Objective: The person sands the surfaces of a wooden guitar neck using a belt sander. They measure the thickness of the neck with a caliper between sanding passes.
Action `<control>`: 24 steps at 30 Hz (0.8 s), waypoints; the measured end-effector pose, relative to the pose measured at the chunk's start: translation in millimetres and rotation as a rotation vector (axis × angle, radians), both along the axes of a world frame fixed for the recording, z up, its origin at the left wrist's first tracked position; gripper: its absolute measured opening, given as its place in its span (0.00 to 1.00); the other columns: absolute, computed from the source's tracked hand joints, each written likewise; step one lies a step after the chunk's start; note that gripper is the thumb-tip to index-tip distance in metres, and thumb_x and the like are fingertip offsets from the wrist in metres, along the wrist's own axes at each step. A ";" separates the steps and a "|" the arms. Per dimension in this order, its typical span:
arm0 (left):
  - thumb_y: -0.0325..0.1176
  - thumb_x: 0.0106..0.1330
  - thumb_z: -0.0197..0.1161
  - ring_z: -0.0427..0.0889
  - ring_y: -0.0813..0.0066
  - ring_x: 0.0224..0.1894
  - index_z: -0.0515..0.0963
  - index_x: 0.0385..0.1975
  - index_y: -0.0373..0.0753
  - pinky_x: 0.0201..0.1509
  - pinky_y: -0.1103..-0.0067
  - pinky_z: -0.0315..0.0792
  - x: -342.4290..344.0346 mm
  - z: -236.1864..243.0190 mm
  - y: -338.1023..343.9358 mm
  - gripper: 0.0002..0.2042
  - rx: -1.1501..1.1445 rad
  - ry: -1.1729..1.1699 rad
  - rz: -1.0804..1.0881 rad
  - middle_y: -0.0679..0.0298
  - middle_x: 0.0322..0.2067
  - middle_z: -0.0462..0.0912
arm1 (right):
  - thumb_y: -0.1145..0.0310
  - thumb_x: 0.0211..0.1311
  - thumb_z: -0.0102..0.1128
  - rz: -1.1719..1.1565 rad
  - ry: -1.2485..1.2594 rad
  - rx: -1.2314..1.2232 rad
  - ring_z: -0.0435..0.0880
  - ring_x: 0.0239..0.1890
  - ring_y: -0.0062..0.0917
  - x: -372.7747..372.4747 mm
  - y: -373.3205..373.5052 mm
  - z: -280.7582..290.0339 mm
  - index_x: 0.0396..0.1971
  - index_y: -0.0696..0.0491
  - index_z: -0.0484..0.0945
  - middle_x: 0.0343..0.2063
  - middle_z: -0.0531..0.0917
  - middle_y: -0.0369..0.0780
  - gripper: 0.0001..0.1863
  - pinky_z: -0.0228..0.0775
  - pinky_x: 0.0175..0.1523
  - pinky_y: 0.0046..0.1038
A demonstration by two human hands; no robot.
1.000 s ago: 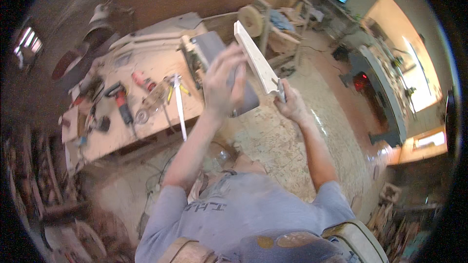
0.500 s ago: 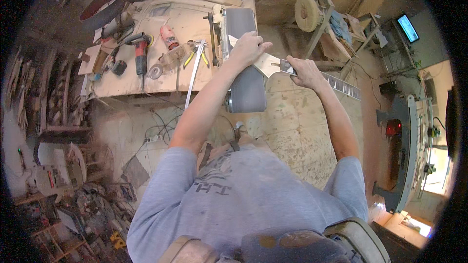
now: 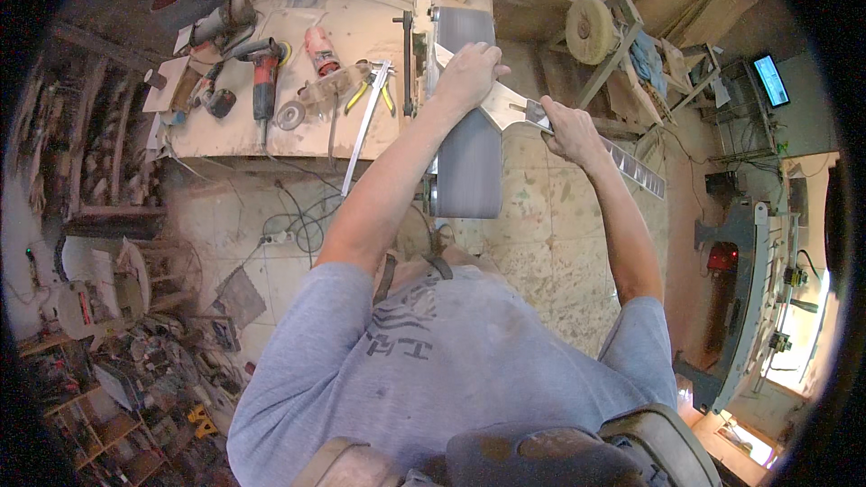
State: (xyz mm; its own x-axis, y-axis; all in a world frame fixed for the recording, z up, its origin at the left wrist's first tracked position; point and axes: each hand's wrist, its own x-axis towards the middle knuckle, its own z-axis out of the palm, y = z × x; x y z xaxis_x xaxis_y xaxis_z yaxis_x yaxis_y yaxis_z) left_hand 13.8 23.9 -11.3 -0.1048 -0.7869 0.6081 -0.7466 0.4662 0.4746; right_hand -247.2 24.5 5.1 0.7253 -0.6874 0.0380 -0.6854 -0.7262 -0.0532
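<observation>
Currently gripping pale wooden piece (image 3: pixel 507 108), lying across grey belt (image 3: pixel 469 171), with right hand (image 3: pixel 570 132) right of belt; laying left hand (image 3: pixel 467 78) over belt, hiding finger closure; possibly risking scrapes by slipping beltward.

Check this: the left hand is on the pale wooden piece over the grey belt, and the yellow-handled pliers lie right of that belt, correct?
No: the pliers lie left of the grey belt, as the head view shows. The left hand is on the pale wooden piece over it.
</observation>
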 end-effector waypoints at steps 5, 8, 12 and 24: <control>0.40 0.64 0.67 0.80 0.51 0.43 0.78 0.32 0.35 0.50 0.61 0.75 2.9 -6.2 -6.4 0.13 0.043 -0.050 0.005 0.53 0.34 0.81 | 0.70 0.53 0.67 -0.027 -0.037 -0.029 0.86 0.38 0.47 4.3 2.3 -2.8 0.49 0.54 0.66 0.36 0.84 0.49 0.25 0.78 0.40 0.47; 0.40 0.64 0.67 0.80 0.51 0.44 0.79 0.33 0.36 0.51 0.62 0.75 6.7 -6.8 -8.2 0.12 0.016 -0.045 -0.001 0.53 0.35 0.81 | 0.71 0.55 0.66 -0.035 -0.030 -0.042 0.85 0.39 0.48 7.3 -1.6 -5.1 0.47 0.54 0.66 0.36 0.84 0.49 0.22 0.78 0.40 0.47; 0.39 0.65 0.66 0.80 0.51 0.45 0.79 0.35 0.36 0.52 0.62 0.75 9.7 -1.6 -10.9 0.12 0.051 -0.088 0.020 0.53 0.36 0.81 | 0.74 0.56 0.62 -0.040 -0.075 -0.085 0.85 0.38 0.47 11.6 -3.5 -8.9 0.46 0.54 0.66 0.36 0.83 0.48 0.19 0.78 0.41 0.47; 0.37 0.66 0.65 0.78 0.49 0.45 0.79 0.35 0.34 0.52 0.60 0.74 -0.5 -4.2 -7.2 0.11 0.051 -0.011 0.133 0.51 0.37 0.79 | 0.77 0.54 0.64 -0.079 -0.113 -0.131 0.84 0.45 0.45 8.9 -9.0 -11.9 0.48 0.53 0.69 0.40 0.81 0.46 0.21 0.77 0.47 0.45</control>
State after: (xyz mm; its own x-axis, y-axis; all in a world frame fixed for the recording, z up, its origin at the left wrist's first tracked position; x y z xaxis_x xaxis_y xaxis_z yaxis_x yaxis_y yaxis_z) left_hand 13.3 16.7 -15.5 -0.0037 -0.8242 0.5664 -0.8052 0.3383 0.4870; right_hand -238.3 15.6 -6.7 0.6550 -0.7261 0.2091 -0.7359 -0.6758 -0.0414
